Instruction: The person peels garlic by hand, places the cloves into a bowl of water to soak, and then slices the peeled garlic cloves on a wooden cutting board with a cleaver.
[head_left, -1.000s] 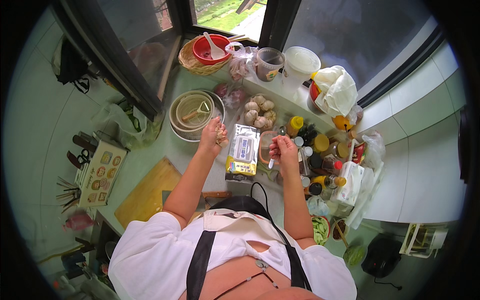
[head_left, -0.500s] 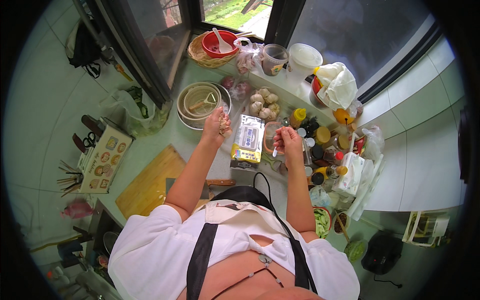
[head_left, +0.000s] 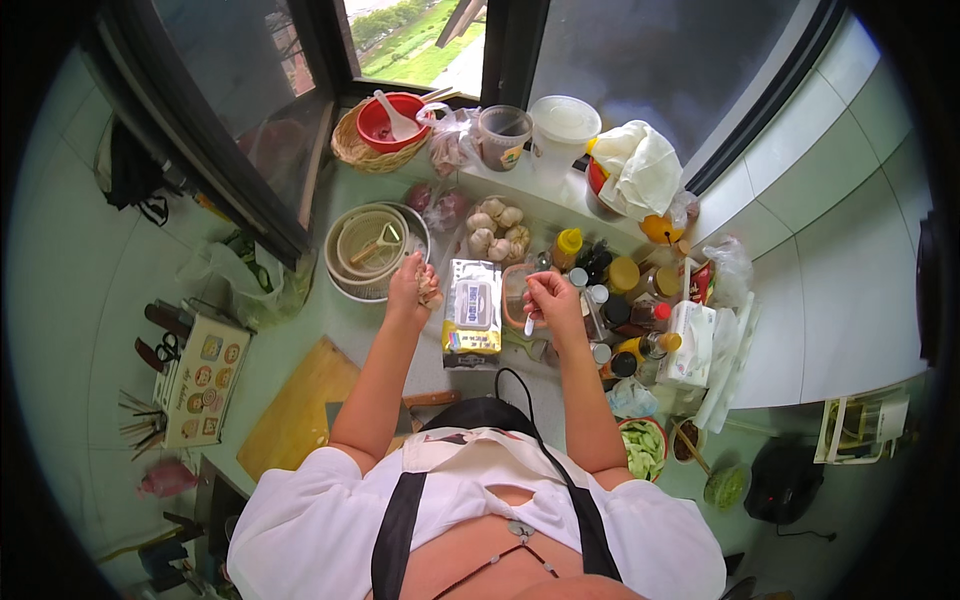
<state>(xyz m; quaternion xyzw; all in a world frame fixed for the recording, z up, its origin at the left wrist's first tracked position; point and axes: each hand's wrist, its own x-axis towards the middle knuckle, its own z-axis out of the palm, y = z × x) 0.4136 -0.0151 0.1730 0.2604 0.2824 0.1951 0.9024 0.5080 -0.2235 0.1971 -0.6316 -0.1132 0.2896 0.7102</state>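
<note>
My left hand (head_left: 408,292) is closed around some small pale pieces (head_left: 429,292), which look like garlic cloves or bits, though the fingers partly cover them. It hovers beside the nested bowls and colanders (head_left: 345,262), where a wooden-handled peeler (head_left: 378,246) lies. My right hand (head_left: 553,302) pinches a small white spoon (head_left: 529,325), its bowl pointing down; the fingers hide most of the handle. Just behind that hand is a clear container with an orange-brown rim (head_left: 507,290). Between my hands sits a pack of wipes (head_left: 473,312).
Garlic bulbs (head_left: 497,230) lie at the back. Sauce bottles and jars (head_left: 622,275) crowd the right. A cleaver (head_left: 430,398) rests by a wooden board (head_left: 300,400) near my left forearm. Tissues (head_left: 688,340), a bowl of green slices (head_left: 643,445) and a red bowl (head_left: 388,122) are around the counter.
The whole view has shifted, so the counter appears lower and further left. Both hands keep nearly the same places over it, still holding the pale pieces and the spoon.
</note>
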